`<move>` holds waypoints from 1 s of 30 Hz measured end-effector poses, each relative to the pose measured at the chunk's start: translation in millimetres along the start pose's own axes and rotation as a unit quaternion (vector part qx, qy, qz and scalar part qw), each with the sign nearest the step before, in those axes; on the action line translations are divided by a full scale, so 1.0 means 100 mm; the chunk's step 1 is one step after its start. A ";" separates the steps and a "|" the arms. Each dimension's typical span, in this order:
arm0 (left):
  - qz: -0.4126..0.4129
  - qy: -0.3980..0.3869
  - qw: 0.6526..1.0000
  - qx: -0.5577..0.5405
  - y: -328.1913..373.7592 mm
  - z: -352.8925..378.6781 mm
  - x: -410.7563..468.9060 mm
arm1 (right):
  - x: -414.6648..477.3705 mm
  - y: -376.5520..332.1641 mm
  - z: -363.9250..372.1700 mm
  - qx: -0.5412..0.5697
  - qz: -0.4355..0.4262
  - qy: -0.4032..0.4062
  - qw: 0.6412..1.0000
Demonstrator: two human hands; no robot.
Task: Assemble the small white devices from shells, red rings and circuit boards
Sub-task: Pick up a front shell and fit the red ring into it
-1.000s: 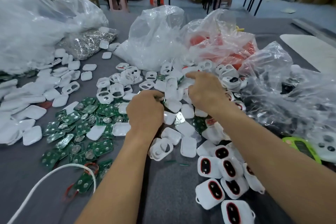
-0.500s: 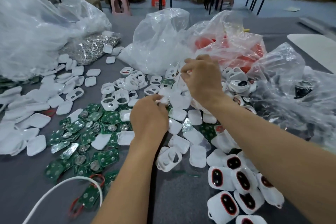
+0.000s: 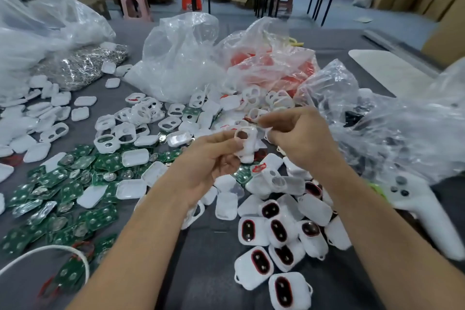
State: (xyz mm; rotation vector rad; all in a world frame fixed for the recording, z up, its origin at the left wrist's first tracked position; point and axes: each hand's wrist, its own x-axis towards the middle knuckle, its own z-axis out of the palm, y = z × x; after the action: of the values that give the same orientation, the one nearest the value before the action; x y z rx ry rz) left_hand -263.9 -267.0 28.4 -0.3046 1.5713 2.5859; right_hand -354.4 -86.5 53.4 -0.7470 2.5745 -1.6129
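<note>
Holding a white plastic shell with an oval cut-out (image 3: 244, 142) above the grey counter (image 3: 208, 254), left hand (image 3: 214, 158) gripping it between thumb and fingers. Pinching a thin red ring (image 3: 251, 120) in the right hand (image 3: 302, 136), just beside the shell's upper edge. Lying below: green circuit boards (image 3: 63, 191) to the left, finished white devices with red-rimmed windows (image 3: 274, 234) to the right.
</note>
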 end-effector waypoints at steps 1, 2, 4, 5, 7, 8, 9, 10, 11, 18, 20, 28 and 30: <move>0.009 0.035 0.999 0.005 0.00 0.02 0.00 | -0.04 0.04 -0.04 -0.062 0.024 0.022 0.998; 0.020 0.072 0.997 0.008 -0.01 0.02 0.01 | -0.09 0.06 -0.08 -0.114 0.047 0.035 0.992; 0.047 0.137 0.989 0.027 -0.05 0.03 0.03 | -0.15 0.09 -0.10 -0.161 0.071 0.017 0.984; 0.059 0.163 0.984 0.041 -0.07 0.04 0.03 | -0.19 0.09 -0.09 -0.162 0.069 -0.017 0.984; 0.079 0.200 0.975 0.060 -0.12 0.04 0.07 | -0.27 0.09 -0.02 -0.174 0.060 -0.096 0.978; 0.087 0.210 0.971 0.069 -0.13 0.05 0.07 | -0.30 0.10 0.03 -0.189 0.057 -0.114 0.974; 0.095 0.218 0.968 0.080 -0.15 0.06 0.08 | -0.33 0.13 0.08 -0.198 0.052 -0.105 0.973; 0.101 0.221 0.965 0.097 -0.15 0.06 0.08 | -0.35 0.15 0.13 -0.196 0.043 -0.081 0.976; 0.106 0.224 0.961 0.119 -0.16 0.08 0.07 | -0.37 0.19 0.17 -0.183 0.033 -0.049 0.981; 0.158 0.221 0.918 0.290 -0.26 0.25 0.01 | -0.41 0.29 0.23 0.003 0.034 0.094 0.995; 0.175 0.201 0.908 0.323 -0.31 0.31 0.01 | -0.42 0.29 0.21 0.073 0.053 0.096 0.991; 0.215 0.191 0.871 0.398 -0.48 0.45 0.02 | -0.45 0.24 0.13 0.065 0.044 0.109 0.991; 0.220 0.190 0.860 0.419 -0.50 0.45 0.02 | -0.47 0.23 0.12 0.061 0.034 0.104 0.992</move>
State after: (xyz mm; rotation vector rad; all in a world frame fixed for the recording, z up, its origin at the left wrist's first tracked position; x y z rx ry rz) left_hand -261.3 -204.0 4.5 -0.4100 3.0054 1.8322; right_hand -318.6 -69.6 17.3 -0.5029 2.5716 -1.8979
